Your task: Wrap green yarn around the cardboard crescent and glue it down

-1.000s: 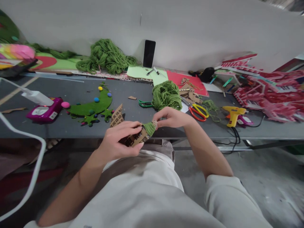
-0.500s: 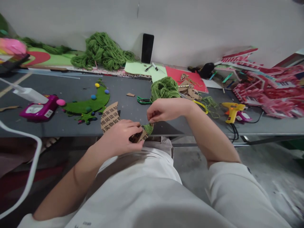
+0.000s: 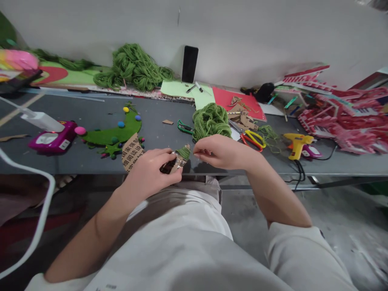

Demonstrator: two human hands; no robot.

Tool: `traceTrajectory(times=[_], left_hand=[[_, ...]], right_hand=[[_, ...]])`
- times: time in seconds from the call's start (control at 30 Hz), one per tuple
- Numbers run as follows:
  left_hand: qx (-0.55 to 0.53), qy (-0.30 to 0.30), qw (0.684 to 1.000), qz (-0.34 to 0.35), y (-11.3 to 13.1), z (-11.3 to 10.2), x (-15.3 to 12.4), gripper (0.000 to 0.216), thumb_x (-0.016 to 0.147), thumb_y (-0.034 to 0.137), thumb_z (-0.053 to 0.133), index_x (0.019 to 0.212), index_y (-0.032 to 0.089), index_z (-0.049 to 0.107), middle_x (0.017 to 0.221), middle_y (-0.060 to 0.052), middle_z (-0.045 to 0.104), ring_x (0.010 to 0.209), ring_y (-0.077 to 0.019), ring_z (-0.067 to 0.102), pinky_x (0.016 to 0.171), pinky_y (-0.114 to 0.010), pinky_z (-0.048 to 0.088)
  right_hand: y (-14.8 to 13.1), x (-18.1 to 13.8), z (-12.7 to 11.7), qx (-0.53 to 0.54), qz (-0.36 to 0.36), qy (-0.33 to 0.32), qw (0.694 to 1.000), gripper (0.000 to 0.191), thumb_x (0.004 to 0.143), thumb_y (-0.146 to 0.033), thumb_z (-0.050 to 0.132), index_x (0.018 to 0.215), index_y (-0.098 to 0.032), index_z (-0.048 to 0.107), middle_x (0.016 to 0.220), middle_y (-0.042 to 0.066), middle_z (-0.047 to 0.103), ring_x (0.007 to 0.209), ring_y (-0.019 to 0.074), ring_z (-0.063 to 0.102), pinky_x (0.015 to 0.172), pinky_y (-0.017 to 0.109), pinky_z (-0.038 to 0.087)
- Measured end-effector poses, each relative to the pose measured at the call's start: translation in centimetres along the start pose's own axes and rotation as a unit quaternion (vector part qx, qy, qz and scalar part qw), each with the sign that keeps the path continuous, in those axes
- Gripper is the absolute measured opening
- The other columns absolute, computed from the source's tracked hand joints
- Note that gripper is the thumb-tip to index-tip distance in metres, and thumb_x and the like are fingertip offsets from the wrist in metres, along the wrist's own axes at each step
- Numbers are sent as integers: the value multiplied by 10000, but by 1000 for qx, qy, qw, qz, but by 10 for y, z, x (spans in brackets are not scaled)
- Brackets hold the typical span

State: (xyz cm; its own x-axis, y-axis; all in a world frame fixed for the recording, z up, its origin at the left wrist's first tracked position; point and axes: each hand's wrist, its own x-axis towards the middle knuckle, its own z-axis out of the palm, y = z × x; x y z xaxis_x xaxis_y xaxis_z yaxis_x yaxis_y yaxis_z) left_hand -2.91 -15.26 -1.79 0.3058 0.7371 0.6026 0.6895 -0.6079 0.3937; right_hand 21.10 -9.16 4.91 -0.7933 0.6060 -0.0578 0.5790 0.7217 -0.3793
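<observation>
My left hand (image 3: 151, 169) is closed on a curved brown cardboard piece (image 3: 132, 150) printed with dark characters; its right tip (image 3: 182, 152) is wrapped in green yarn. Just to the right of that tip, my right hand (image 3: 220, 151) is closed in a pinch, apparently on the thin yarn strand, which is too fine to see. Both hands hover over the front edge of the grey table (image 3: 91, 161). A loose ball of green yarn (image 3: 211, 121) lies just behind my right hand.
On the table lie a green felt shape with coloured pompoms (image 3: 117, 133), a purple device (image 3: 51, 141), red-and-yellow scissors (image 3: 251, 139), a yellow glue gun (image 3: 297, 143) and a green cutter (image 3: 184, 127). A phone (image 3: 190, 64) leans on the wall by a large yarn pile (image 3: 133, 68). Red-and-pink paper pieces (image 3: 342, 117) are piled at the right.
My right hand dropped from above the wrapped tip to its right side. The cardboard piece tilted and rose slightly in my left hand.
</observation>
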Motion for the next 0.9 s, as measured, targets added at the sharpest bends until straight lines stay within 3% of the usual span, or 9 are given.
traceTrajectory(times=[0.23, 0.5, 0.63, 0.9], left_hand=[[-39, 74, 996, 8, -5, 2, -5, 264, 777, 291, 776, 971, 113, 783, 1061, -158, 794, 897, -259, 777, 888, -365, 634], [-42, 99, 994, 18, -7, 6, -6, 267, 769, 259, 795, 999, 124, 780, 1093, -158, 791, 925, -252, 778, 915, -366, 637], [-83, 91, 992, 28, -6, 2, -6, 274, 751, 233, 810, 998, 119, 775, 1094, -156, 791, 937, -240, 777, 920, -339, 636], [-141, 67, 986, 60, -8, 2, -7, 344, 709, 195, 826, 1043, 135, 767, 1122, -158, 785, 971, -238, 770, 938, -336, 624]], right_hand=[[13, -8, 13, 112, -15, 48, 992, 201, 985, -257, 541, 934, -142, 697, 804, 45, 683, 698, 128, 539, 671, 240, 382], [12, -1, 24, 174, -54, 80, 980, 204, 977, -255, 571, 935, -137, 731, 824, 51, 716, 723, 124, 595, 707, 221, 440], [24, 0, 26, 206, -52, 63, 975, 211, 965, -273, 603, 961, -127, 754, 861, 63, 749, 763, 137, 642, 740, 225, 476], [40, 12, 22, 283, -85, -43, 954, 224, 942, -267, 637, 945, -91, 776, 875, 72, 770, 803, 147, 682, 777, 221, 511]])
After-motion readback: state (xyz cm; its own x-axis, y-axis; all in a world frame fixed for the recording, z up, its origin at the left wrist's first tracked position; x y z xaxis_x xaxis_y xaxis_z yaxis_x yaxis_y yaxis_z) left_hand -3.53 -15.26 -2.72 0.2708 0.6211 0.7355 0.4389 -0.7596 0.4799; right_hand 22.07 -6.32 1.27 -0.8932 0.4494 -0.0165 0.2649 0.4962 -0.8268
